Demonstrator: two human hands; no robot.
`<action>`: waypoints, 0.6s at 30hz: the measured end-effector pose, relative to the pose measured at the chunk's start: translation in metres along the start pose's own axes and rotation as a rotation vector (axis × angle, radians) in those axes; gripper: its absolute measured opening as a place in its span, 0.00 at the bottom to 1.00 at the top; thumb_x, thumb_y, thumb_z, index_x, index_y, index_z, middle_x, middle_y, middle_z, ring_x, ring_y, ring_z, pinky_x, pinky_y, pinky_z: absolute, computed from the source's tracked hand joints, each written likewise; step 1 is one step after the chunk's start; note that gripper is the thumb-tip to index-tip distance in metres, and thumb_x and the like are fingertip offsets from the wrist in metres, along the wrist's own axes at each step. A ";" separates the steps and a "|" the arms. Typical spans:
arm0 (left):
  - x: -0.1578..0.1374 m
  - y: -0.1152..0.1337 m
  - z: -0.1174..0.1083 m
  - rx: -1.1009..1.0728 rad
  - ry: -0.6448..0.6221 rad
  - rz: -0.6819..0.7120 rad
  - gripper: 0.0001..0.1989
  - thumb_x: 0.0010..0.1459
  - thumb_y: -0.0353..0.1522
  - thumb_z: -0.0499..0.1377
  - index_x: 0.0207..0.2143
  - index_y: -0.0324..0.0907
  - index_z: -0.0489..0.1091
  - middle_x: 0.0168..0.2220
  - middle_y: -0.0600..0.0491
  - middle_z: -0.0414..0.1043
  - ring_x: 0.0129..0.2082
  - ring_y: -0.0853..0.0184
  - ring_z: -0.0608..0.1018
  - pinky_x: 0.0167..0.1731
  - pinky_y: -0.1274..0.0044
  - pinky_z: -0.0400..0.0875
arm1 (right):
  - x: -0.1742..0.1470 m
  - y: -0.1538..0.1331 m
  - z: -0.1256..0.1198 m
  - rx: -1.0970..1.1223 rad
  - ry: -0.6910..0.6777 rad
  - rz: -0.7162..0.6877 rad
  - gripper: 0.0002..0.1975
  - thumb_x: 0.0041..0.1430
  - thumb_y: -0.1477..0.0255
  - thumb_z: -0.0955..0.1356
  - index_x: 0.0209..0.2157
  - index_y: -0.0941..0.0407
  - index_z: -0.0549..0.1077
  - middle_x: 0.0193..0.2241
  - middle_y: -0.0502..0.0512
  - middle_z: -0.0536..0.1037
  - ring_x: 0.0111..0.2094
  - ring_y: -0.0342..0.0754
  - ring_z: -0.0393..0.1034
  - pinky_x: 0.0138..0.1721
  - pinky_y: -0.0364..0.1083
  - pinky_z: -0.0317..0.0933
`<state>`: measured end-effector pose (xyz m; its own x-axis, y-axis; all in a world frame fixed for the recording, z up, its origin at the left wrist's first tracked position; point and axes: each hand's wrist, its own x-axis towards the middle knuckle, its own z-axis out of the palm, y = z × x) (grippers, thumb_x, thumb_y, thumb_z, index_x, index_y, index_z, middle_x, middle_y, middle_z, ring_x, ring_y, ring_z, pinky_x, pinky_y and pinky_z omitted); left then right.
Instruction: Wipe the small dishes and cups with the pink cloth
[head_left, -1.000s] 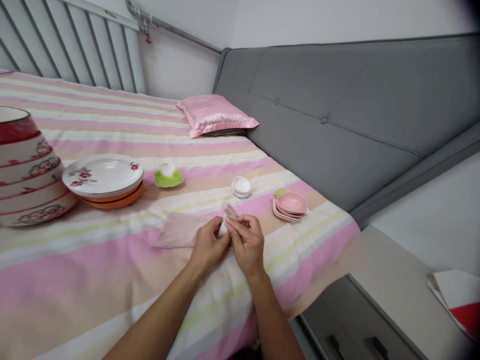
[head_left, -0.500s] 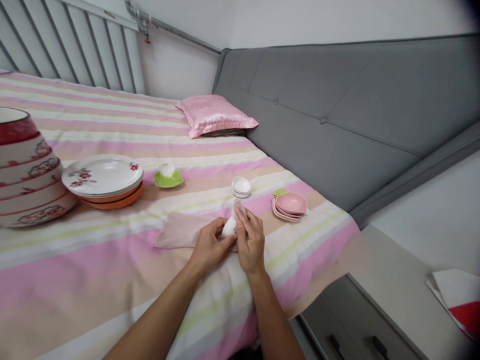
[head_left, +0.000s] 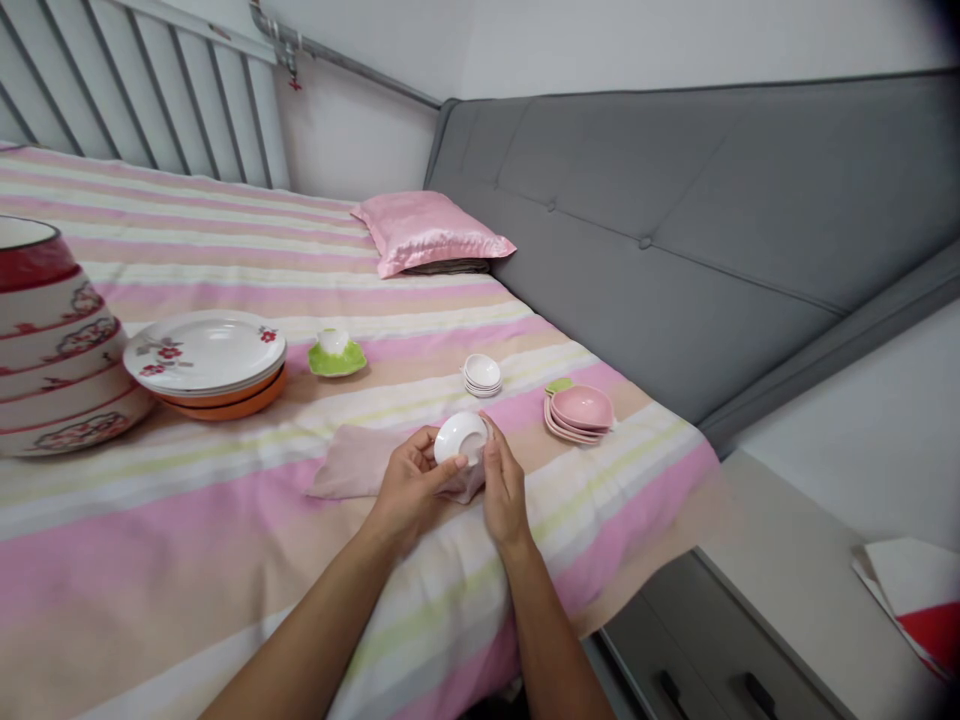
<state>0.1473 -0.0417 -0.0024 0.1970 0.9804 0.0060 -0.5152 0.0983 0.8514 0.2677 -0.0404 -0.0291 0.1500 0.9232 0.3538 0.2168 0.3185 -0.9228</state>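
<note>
Between my hands is a small white dish (head_left: 456, 436), tipped so that its underside with the round foot faces me. My left hand (head_left: 411, 485) grips its left edge, thumb across the bottom. At the dish's right edge, my right hand (head_left: 504, 485) is closed on part of a pale pink cloth (head_left: 349, 462), pressing it to the dish. The cloth's other end lies flat on the bed, left of my hands. Just beyond them stands a stack of small white dishes (head_left: 482, 373). To the right is a stack of pink dishes (head_left: 583, 408) with a green leaf-shaped part.
On the striped bedspread (head_left: 225, 560), a green-and-white dish (head_left: 337, 355), stacked floral plates (head_left: 214, 350) over orange ones and a tall stack of red-and-white bowls (head_left: 60, 350) stand left. A pink pillow (head_left: 435, 230) lies by the grey headboard (head_left: 637, 190). A nightstand (head_left: 795, 540) is at right.
The white dish has turned, from nearly edge-on to showing its round underside. My right fingers have shifted from its upper rim to its right side, and the cloth now hangs below it.
</note>
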 end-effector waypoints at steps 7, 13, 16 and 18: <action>0.002 0.004 0.001 -0.080 0.035 0.025 0.15 0.43 0.31 0.67 0.31 0.40 0.65 0.24 0.59 0.69 0.20 0.77 0.69 0.22 0.83 0.63 | -0.001 -0.004 0.006 0.140 -0.108 0.037 0.17 0.64 0.62 0.57 0.48 0.54 0.66 0.43 0.54 0.74 0.46 0.47 0.67 0.48 0.45 0.60; 0.002 0.002 -0.003 -0.048 0.031 -0.015 0.16 0.44 0.31 0.67 0.34 0.39 0.66 0.29 0.55 0.72 0.26 0.73 0.73 0.27 0.81 0.67 | 0.000 0.003 0.006 0.291 -0.089 0.103 0.13 0.60 0.62 0.61 0.41 0.54 0.67 0.37 0.51 0.73 0.40 0.44 0.67 0.43 0.43 0.62; 0.002 0.001 -0.005 0.039 0.044 -0.044 0.19 0.45 0.32 0.66 0.39 0.38 0.67 0.35 0.50 0.73 0.32 0.68 0.75 0.33 0.76 0.70 | 0.002 0.005 0.004 0.385 -0.065 0.139 0.12 0.58 0.63 0.64 0.41 0.54 0.67 0.37 0.51 0.73 0.40 0.43 0.67 0.43 0.42 0.62; 0.003 0.000 -0.005 0.109 0.065 -0.055 0.19 0.44 0.33 0.66 0.39 0.36 0.67 0.36 0.47 0.73 0.34 0.65 0.76 0.34 0.75 0.70 | 0.003 0.004 0.003 0.434 -0.053 0.159 0.12 0.57 0.64 0.65 0.41 0.54 0.67 0.38 0.51 0.73 0.40 0.43 0.68 0.43 0.42 0.62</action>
<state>0.1435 -0.0381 -0.0049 0.1663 0.9834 -0.0725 -0.4105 0.1359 0.9017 0.2662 -0.0356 -0.0322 0.0967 0.9740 0.2049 -0.2299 0.2221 -0.9475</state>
